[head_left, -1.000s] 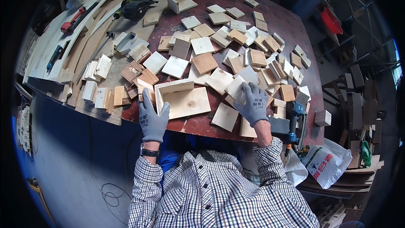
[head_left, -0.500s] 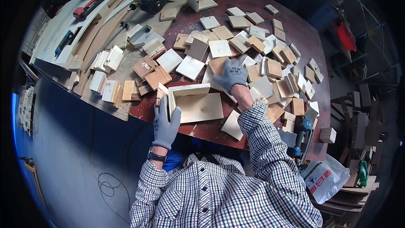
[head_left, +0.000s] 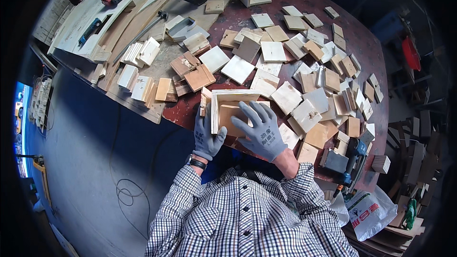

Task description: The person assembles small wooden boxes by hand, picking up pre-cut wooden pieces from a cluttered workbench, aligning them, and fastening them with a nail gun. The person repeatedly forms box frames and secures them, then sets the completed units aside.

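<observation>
While the left hand (head_left: 208,140) keeps its hold at the near end of the wooden corner piece (head_left: 215,114), the right hand (head_left: 264,135) has moved: half a second ago it was reaching into the scattered blocks (head_left: 287,96), over a brownish square, and now it lies over the inside of the corner piece. A tan block (head_left: 229,113) shows there beneath its fingers, near the upright walls, where only bare base board showed before; it looks like the square just picked out. The left hand grips the side wall, fingers along the outside and thumb around its near end, with a narrow wood offcut (head_left: 205,99) standing just beside that wall; whether it grasps the offcut too, I cannot tell. The right hand's fingers are spread over the tan block, and whether they clasp it or merely press on it is hidden. The corner piece sits at the near edge of the red table (head_left: 183,111). As I judge it, choosing a block has given way to placing it within the corner.
</observation>
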Tool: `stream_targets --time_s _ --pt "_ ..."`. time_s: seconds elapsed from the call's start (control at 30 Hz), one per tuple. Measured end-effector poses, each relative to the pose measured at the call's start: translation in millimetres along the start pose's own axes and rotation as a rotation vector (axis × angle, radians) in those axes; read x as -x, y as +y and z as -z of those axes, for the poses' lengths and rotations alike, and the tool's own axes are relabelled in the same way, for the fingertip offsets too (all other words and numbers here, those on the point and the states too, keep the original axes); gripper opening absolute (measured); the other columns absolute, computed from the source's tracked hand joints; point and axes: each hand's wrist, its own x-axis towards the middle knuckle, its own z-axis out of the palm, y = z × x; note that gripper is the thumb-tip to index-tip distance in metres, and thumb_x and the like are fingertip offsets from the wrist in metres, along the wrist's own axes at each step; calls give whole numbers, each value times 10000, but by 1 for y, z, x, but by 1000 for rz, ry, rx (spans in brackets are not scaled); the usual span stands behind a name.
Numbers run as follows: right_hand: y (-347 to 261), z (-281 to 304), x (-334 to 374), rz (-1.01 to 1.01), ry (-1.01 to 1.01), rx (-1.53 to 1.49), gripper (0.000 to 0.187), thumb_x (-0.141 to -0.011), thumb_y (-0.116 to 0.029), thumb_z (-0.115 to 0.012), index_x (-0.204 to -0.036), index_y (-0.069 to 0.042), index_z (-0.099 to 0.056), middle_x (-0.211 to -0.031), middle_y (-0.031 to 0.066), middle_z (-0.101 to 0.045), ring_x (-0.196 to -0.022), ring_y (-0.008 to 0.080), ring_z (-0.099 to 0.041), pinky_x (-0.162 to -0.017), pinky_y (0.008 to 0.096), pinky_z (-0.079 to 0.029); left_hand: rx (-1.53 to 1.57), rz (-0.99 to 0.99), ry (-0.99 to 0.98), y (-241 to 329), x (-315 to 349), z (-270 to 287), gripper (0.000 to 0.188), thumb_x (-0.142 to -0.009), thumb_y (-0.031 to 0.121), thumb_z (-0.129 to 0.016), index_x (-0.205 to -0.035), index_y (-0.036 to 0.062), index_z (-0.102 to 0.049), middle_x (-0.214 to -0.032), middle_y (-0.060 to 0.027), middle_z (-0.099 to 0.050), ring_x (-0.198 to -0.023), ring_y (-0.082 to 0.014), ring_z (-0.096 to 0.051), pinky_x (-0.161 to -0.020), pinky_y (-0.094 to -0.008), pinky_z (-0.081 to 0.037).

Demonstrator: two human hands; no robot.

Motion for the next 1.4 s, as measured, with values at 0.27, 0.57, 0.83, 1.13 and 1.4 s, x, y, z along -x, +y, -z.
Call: stream_targets --time_s 0.27,0.57,0.83,1.13,1.4 --pt "-8 -52 14 -291 143 -28 561 -763 -319 -845 -1275 -201 -648 -1079 38 -637 -912 252 -618 -812 438 -441 -80 -46 61 -4 2 -10 772 -988 393 -591 -1583 -41 -362 -1527 -336 -408 -1373 -501 -474 -1145 -556 -417" --pt "10 -26 15 -251 -17 -254 495 -843 -271 -825 -1293 -133 -675 -1120 74 -698 -1029 298 -668 -903 431 -512 -195 -43 87 -4 2 -19 916 -797 267 -809 -1545 -51 -386 -1445 -308 -481 -1339 -497 -494 -1132 -561 -431" --pt "177 26 -55 -549 280 -107 362 -927 -195 -725 -1262 -60 -705 -1017 125 -712 -858 256 -711 -770 366 -568 -141 35 28 -4 3 -16 1111 -718 523 -895 -1562 6 -393 -1474 -262 -466 -1355 -460 -480 -1135 -536 -440" --pt "275 -40 -75 -353 -45 449 416 -885 -234 -658 -1300 -204 -646 -1362 57 -638 -1320 299 -531 -1085 566 -405 -140 67 33 4 -3 -24 1009 -697 450 -904 -1504 21 -478 -1481 -231 -508 -1302 -455 -511 -1098 -539 -467" --pt "224 -12 -54 -430 244 -17 283 -862 -86 -642 -1105 -153 -769 -1073 88 -742 -1023 315 -691 -927 438 -521 -268 6 77 0 3 -20 1015 -676 442 -904 -1489 -3 -490 -1436 -228 -546 -1308 -459 -518 -1106 -553 -471"
